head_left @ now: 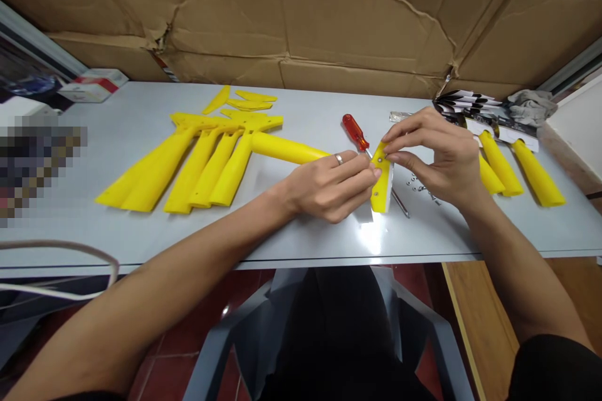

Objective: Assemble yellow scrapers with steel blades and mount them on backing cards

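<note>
My left hand (332,187) is closed around a yellow plastic handle (286,149) near its flat head. That head (382,185) stands out past my fingers, with metal fasteners in its two holes and a pale strip along its right edge. My right hand (435,153) pinches with thumb and fingertips at the upper hole; whatever is between them is too small to make out. Partly beneath the head lies a screwdriver (353,130) with a red handle, its shaft (401,203) showing again on the right. Several small nuts and screws (414,183) are scattered beside my right hand.
Several yellow handles (183,166) lie in a row on the left, with thin yellow flat pieces (251,100) behind them. Yellow-handled tools (538,172) with printed sleeves lie right. Cardboard (329,31) walls the back; a white cable (94,247) loops at the front left.
</note>
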Tool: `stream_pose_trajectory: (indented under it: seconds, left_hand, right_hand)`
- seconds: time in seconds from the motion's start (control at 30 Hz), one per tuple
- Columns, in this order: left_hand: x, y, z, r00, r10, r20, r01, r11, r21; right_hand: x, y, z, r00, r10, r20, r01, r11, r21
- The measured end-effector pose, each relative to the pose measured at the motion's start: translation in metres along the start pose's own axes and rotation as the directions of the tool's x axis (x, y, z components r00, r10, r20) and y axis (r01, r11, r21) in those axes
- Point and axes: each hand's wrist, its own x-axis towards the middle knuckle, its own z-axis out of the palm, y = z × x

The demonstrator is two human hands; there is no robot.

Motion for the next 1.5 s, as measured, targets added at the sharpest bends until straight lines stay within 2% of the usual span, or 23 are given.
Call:
stream_pose_trajectory:
  seconds: [0.13,0.3,0.5,0.73,0.9,1.1,1.3,1.5]
  left_hand:
    - [0.002,-0.001,-0.001,1.000,0.005,-0.001,-0.005,0.999,0.045]
    - [0.001,-0.001,0.000,1.000,0.014,0.012,-0.015,0.998,0.054]
    - [-0.003,-0.001,0.002,1.000,-0.009,0.001,0.009,0.999,0.040]
    - [-0.004,-0.004,0.001,0.998,-0.050,-0.042,0.052,0.998,0.048]
    - [-0.004,-0.004,0.002,0.998,-0.041,-0.048,0.044,0.997,0.061]
    - [-0.008,-0.005,0.005,0.991,-0.097,-0.088,0.102,0.993,0.060]
    - [-0.007,-0.006,0.003,0.997,-0.070,-0.035,0.073,0.990,0.118]
    - [-0.007,-0.006,0.003,0.995,-0.098,-0.034,0.101,0.990,0.101]
  right_hand:
    - [0.000,0.002,0.007,0.990,-0.134,-0.047,0.133,0.990,-0.037]
    - [-0.004,0.006,0.010,0.989,-0.148,-0.029,0.143,0.980,-0.137]
    - [-0.007,0.010,0.015,0.970,-0.244,-0.018,0.231,0.940,-0.250]
    - [-0.007,0.006,0.017,0.946,-0.317,-0.065,0.292,0.923,-0.250]
    - [-0.009,0.004,0.020,0.953,-0.287,-0.097,0.260,0.939,-0.224]
    - [-0.011,0.004,0.019,0.958,-0.275,-0.080,0.252,0.943,-0.217]
    - [-0.010,0.003,0.021,0.922,-0.375,-0.091,0.333,0.891,-0.308]
    - [-0.011,0.001,0.021,0.926,-0.367,-0.093,0.296,0.855,-0.425]
